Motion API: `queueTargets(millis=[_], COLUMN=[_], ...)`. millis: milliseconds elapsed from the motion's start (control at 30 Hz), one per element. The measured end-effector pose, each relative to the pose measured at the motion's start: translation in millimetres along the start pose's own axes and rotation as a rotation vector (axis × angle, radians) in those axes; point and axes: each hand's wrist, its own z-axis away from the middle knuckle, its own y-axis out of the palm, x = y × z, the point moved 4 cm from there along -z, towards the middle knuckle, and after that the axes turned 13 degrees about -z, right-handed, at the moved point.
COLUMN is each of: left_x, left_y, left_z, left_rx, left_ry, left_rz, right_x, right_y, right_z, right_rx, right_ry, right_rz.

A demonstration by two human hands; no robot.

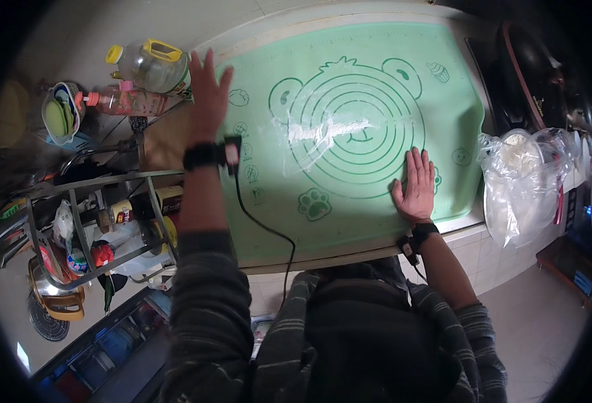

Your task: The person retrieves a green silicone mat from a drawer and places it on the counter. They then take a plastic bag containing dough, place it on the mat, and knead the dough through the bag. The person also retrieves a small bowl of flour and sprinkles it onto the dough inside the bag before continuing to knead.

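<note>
A green silicone kneading mat (371, 221) printed with a bear face and rings lies before me. White flour (326, 132) is streaked across the middle of its rings. My right hand (416, 194) rests palm down on the mat's near right part, holding nothing. At the mat's left edge is my left hand (209, 98), slightly blurred, its fingers apart; whether it touches the mat I cannot tell. It is close to a clear plastic jug (155, 68) with a yellow handle. Each wrist wears a black strap with a cable.
Left of the mat are a pink pump bottle (132, 102), a white basket (77, 121) with green sponges, and a metal rack (87, 226) of bottles and packets. At right, a clear plastic bag (520, 201) holds white powder beside a dark appliance (532, 85). One cable (268, 229) hangs over the mat.
</note>
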Motion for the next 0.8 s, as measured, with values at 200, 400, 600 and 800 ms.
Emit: queueTargets(millis=[200, 400, 600, 800], left_x=[-191, -262, -165, -83], left_y=[4, 7, -17, -24], left_z=[193, 284, 303, 270], left_rx=[0.489, 0.803, 0.827, 0.785], left_ry=[0.258, 0.599, 0.392, 0.153], left_rz=[0.273, 0.318, -0.035, -0.275], right_x=[0, 0, -1, -1], right_y=[-1, 0, 2, 2], right_z=[-1, 0, 3, 3], right_rx=[-0.006, -0.016, -0.008, -0.029], right_ry=[0.024, -0.008, -0.008, -0.012], right_rz=[-0.003, -0.038, 0.003, -0.007])
